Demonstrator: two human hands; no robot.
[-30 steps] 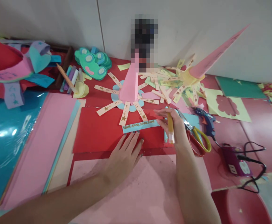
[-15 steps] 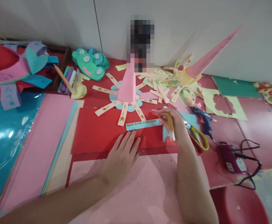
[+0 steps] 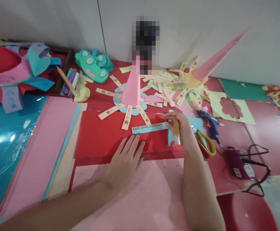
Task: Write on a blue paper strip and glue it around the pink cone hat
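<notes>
My left hand (image 3: 126, 155) lies flat on a red sheet (image 3: 94, 134), fingers spread, the tips by the lower edge of a light blue paper strip (image 3: 140, 129). Gold writing runs along that strip. My right hand (image 3: 182, 125) holds a gold marker pen (image 3: 176, 128) across its fingers, its clear end pointing toward me. The thumb and fingertips of this hand are at the strip's right end; whether they pinch it I cannot tell. Just beyond the red sheet stands a pink paper cone (image 3: 131, 89) on a blue scalloped base, ringed by lettered cream strips.
Scissors with yellow handles (image 3: 208, 144), a blue glue gun (image 3: 210, 123) and a purple power box (image 3: 242, 163) with cables lie at right. Green frog cutouts (image 3: 91, 69), markers (image 3: 72, 80) and coloured sheets (image 3: 36, 154) are at left. Another pink cone (image 3: 219, 56) leans behind.
The light blue strip has slid slightly to the right. My left hand stays in place, and my right hand, still with the pen, has barely moved.
</notes>
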